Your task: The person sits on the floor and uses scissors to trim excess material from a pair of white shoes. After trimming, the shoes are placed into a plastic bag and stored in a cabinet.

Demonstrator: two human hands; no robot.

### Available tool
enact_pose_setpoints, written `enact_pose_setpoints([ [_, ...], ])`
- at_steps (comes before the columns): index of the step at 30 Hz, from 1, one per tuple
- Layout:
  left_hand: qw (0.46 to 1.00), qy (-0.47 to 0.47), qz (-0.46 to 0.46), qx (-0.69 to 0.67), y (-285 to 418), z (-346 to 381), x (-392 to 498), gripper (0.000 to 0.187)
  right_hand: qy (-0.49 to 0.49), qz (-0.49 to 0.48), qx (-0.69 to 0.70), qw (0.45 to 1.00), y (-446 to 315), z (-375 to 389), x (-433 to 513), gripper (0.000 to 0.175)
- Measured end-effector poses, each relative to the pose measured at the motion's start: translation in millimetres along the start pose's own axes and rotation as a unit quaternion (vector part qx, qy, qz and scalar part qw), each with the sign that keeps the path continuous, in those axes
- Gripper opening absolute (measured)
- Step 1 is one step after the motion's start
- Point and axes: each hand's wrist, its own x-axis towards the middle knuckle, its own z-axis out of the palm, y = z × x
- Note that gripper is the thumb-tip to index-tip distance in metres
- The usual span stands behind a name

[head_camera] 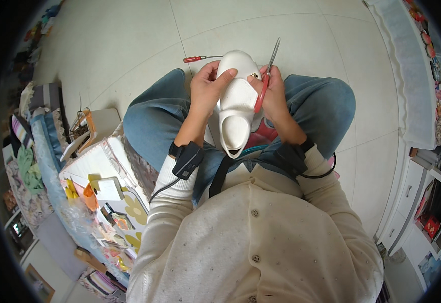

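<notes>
My left hand [206, 88] grips one side of a white clog-style shoe [237, 94], its thumb on the upper. On the other side my right hand [270, 88] holds the shoe's edge, the thumb beside a small gold-coloured ornament [254, 75]. Red-handled scissors [265, 85] lie against that same hand, their metal tips pointing away from me; how its fingers hold them is partly hidden. A screwdriver with a red handle [192, 59] lies on the floor past the toe, its shaft end hidden behind the shoe.
Both legs in jeans flank the shoe. At left stands a cluttered table [135, 189] with a white box [109, 189], beside a bin-like container [106, 121]. A white cabinet [406, 189] runs along the right. Light floor tiles [129, 45] stretch ahead. Cables hang from the wrist devices.
</notes>
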Motion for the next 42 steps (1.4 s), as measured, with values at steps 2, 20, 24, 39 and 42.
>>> enact_pose_setpoints([
  [2, 1.000, -0.027, 0.011, -0.002, -5, 0, 11, 0.047, 0.045, -0.022, -0.011, 0.999, -3, -2, 13, 0.035],
  [20, 0.858, -0.062, -0.225, 0.458, -258, 7, 48, 0.058, 0.135, 0.029, -0.539, 0.831, 49, -101, 87, 0.041],
  [24, 0.840, -0.105, -0.252, 0.470, -274, 9, 48, 0.064, 0.099, 0.086, -0.502, 0.855, 88, -109, 91, 0.045],
  [39, 0.843, -0.121, -0.261, 0.455, -298, 5, 68, 0.036, 0.091, 0.156, -0.440, 0.880, 124, -106, 97, 0.059],
  [42, 0.859, -0.045, -0.241, 0.449, -292, -6, 64, 0.034, 0.080, 0.158, -0.459, 0.871, 135, -107, 98, 0.058],
])
